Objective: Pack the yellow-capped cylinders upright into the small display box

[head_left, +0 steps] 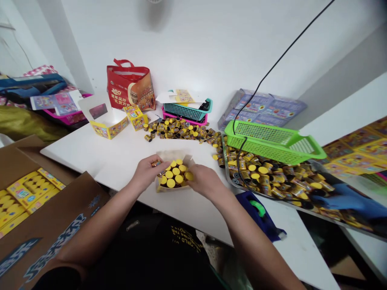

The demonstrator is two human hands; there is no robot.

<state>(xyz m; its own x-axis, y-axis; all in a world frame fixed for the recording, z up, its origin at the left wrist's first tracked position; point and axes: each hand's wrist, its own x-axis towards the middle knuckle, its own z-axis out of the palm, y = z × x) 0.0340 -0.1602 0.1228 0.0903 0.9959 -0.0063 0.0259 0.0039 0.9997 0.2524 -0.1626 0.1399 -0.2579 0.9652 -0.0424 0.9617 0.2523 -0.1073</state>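
My left hand [147, 172] pinches a small canister [156, 163] at the left side of a low cardboard box [173, 188]. That box holds several upright canisters with yellow lids [171, 174]. My right hand [203, 181] is cupped against the box's right side, its fingertips by the yellow lids. Beyond the hands, a loose heap of canisters [181, 131] lies on the white table [99, 161]. More canisters fill a metal tray [266, 179] to my right.
A green plastic basket [269, 141] sits on the tray, where a blue-gloved hand [341, 198] reaches in from the right. An open cardboard carton [36, 209] of yellow boxes stands at left. A black cable [272, 72] crosses above the tray. A red bag [130, 86] stands behind.
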